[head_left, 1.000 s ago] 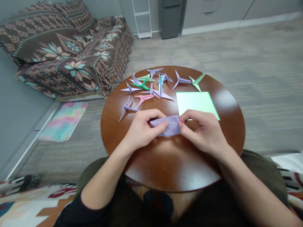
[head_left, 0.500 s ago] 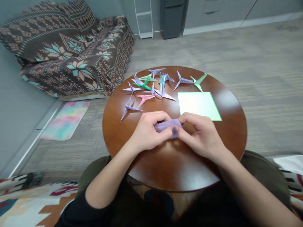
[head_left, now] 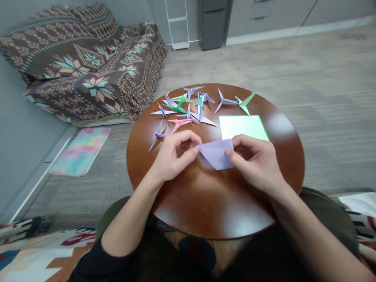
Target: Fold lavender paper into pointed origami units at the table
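Note:
A folded piece of purple origami paper [head_left: 216, 153] is held up over the round wooden table [head_left: 205, 203]. Its left corner is pinched between the thumb and fingers of my left hand [head_left: 175, 154]. On the other side, my right hand [head_left: 257, 158] grips the paper's right part, thumb on the near face. Just beyond my right hand lies a stack of square paper [head_left: 243, 125], pale on top with a green edge. A finished-looking purple paper crane [head_left: 158, 135] sits close to my left hand, partly covered by it.
Several folded paper cranes cluster at the table's far left, among them a pink one [head_left: 178, 123] and a green one [head_left: 178, 105]. A light green crane [head_left: 244, 103] stands behind the paper stack. Beyond are a blanket-covered sofa [head_left: 96, 74] and a pastel mat [head_left: 82, 150].
My hands have moved apart, the left one leftward. The purple paper, mostly hidden between the fingers before, now shows as a wider, flat folded shape.

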Demonstrator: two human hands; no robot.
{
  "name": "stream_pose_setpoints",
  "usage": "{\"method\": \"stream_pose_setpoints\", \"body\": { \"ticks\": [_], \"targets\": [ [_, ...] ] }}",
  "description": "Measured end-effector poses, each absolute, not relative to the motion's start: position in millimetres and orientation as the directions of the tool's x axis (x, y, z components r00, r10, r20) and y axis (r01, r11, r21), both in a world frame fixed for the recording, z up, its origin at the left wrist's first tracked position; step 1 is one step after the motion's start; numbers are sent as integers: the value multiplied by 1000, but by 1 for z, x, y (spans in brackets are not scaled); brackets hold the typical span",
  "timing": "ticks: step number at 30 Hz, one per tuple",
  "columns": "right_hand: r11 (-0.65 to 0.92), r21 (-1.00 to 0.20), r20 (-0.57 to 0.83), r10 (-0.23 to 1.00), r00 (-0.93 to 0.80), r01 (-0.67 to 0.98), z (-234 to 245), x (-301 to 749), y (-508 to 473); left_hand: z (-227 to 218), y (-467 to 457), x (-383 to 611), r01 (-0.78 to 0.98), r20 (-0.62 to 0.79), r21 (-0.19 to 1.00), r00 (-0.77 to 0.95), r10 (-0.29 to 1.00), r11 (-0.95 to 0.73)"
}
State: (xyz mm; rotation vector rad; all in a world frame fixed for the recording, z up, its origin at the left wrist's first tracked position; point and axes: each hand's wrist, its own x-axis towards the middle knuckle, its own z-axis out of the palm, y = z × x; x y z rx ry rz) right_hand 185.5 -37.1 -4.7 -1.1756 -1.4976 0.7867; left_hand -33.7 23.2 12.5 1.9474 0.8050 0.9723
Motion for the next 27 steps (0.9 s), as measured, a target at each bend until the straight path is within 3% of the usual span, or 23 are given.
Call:
{"method": "stream_pose_setpoints", "body": {
  "ticks": [6, 11, 16, 20, 22, 27],
  "targets": [
    [291, -913, 282, 957, -71, 287, 0, 177, -41, 8, 13, -21, 237, 221, 879, 568, 793, -415],
    [304, -895, 296, 952, -75, 327, 1, 178, -41, 9, 12, -21, 236, 263, 860, 555, 790, -452],
    [282, -878, 323, 945, 44, 387, -5, 190, -34, 9, 25, -32, 242, 297, 877, 409, 863, -416],
    [327, -844, 437, 878, 193, 425, -9, 191, -30, 7, 34, -34, 164, 225, 947, 275, 935, -276],
    [370, -855, 452, 875, 174, 364, -12, 187, -31, 3, 34, -31, 93, 133, 982, 275, 952, -164],
    [274, -958, 283, 950, 129, 83, -18, 178, -30, -2, 29, -22, 1, 32, 999, 317, 948, -34]
  ]
}}
